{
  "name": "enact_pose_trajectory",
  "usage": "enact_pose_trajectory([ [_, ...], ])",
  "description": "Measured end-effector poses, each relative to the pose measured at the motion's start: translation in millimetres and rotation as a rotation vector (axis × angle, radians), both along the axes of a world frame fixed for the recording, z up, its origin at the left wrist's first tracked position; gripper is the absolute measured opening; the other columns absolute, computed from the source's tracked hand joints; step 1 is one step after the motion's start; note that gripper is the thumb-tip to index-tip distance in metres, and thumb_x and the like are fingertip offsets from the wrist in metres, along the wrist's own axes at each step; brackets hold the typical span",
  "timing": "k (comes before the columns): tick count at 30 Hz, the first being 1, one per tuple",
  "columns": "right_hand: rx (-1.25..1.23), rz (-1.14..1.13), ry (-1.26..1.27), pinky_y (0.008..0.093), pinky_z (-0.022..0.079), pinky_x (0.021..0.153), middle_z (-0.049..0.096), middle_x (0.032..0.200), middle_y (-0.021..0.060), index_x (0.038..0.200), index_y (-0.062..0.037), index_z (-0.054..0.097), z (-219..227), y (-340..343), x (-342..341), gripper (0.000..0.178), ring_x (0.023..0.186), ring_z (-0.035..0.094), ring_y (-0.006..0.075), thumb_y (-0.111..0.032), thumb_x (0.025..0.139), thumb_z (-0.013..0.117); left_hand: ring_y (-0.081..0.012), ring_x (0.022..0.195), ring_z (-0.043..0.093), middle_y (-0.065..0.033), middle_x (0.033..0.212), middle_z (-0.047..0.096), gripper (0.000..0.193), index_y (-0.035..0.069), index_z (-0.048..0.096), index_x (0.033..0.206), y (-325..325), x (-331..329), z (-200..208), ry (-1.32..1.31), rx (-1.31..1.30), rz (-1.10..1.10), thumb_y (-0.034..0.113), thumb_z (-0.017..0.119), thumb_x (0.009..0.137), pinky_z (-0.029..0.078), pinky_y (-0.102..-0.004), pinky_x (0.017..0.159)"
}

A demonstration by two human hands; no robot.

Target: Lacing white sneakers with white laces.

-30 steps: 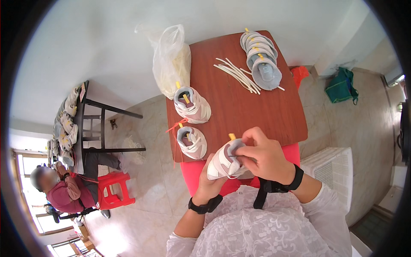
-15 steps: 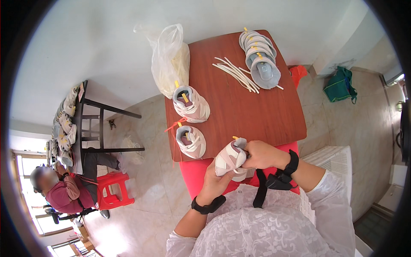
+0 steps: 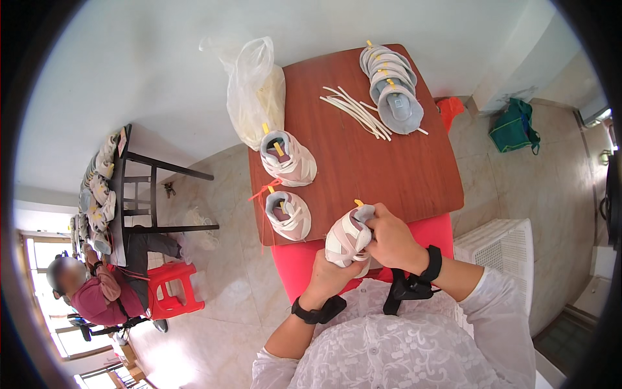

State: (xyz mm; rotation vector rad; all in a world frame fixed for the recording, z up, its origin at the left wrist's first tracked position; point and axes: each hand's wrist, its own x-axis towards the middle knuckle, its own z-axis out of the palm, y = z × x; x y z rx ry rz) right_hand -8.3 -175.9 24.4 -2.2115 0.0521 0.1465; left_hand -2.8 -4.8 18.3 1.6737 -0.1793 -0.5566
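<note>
A small pink-and-white shoe upper (image 3: 343, 237) with a yellow tab is held over the near edge of the brown table, its toe toward me. My left hand (image 3: 332, 277) is closed round its toe end from below. My right hand (image 3: 394, 241) is closed at its right side near the opening; its fingertips are partly hidden, and I cannot tell whether they also pinch a lace. To the left stand two laced shoe uppers, a nearer one (image 3: 289, 220) and a farther one (image 3: 295, 163). A thin red cord (image 3: 265, 190) lies between them.
Several unlaced uppers (image 3: 400, 110) are nested in a row at the table's far right, beside loose white laces (image 3: 355, 109). A clear plastic bag (image 3: 254, 104) stands at the far left edge. A white basket (image 3: 495, 249) is at my right. Leftward, another person (image 3: 107, 295) sits at a dark table.
My right hand has shifted slightly right and its wrist has turned. The shoe upper has tilted, showing more of its crossed front straps. My left hand keeps its hold.
</note>
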Motion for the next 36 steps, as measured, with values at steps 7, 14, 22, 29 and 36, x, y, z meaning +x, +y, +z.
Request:
enact_pose_trajectory([
  [7,-0.008,-0.083,0.025,0.0456,0.051,0.075,0.056,0.104,0.0167,0.092,0.0011,0.066,-10,7,0,0.022,0.089,0.062,0.0374,-0.015,0.078,0.064,-0.0125,0.098,0.06,-0.0044,0.108,0.063,0.05,0.001,0.054,0.12,4,1,-1,0.085,0.032,-0.084,0.002,0.074,0.074,0.051,-0.0294,0.085],
  [14,0.317,-0.098,-0.155,0.0324,0.048,0.072,0.06,0.097,0.0116,0.098,-0.0057,0.068,9,-18,11,0.019,0.09,0.059,0.0213,-0.018,0.084,0.065,-0.0108,0.091,0.062,-0.0047,0.101,0.067,0.038,0.0,0.061,0.112,9,8,13,0.189,-0.111,0.065,0.006,0.075,0.077,0.052,-0.0281,0.078],
  [22,0.063,0.005,-0.227,0.034,0.046,0.053,0.053,0.078,0.0054,0.078,-0.0048,0.063,28,8,-10,0.019,0.064,0.057,0.0225,-0.018,0.075,0.077,-0.0121,0.09,0.063,-0.0043,0.101,0.066,0.034,0.0,0.059,0.111,6,4,13,0.024,-0.001,0.031,0.001,0.068,0.079,0.053,-0.0271,0.076],
  [29,0.186,0.075,-0.23,0.0357,0.046,0.055,0.052,0.081,0.0067,0.077,-0.0042,0.062,23,5,-8,0.014,0.065,0.058,0.0242,-0.015,0.078,0.071,-0.0119,0.089,0.062,-0.0036,0.102,0.065,0.03,0.0,0.059,0.111,14,6,5,0.053,0.096,-0.03,0.002,0.062,0.081,0.051,-0.0278,0.075],
  [36,0.565,0.171,-0.145,0.0312,0.046,0.064,0.054,0.084,0.008,0.082,-0.0007,0.063,13,-3,-4,0.012,0.074,0.057,0.0205,-0.012,0.08,0.068,-0.0116,0.09,0.061,-0.0038,0.101,0.065,0.028,0.001,0.06,0.111,17,5,3,0.192,-0.122,0.04,0.004,0.062,0.083,0.05,-0.0277,0.075],
])
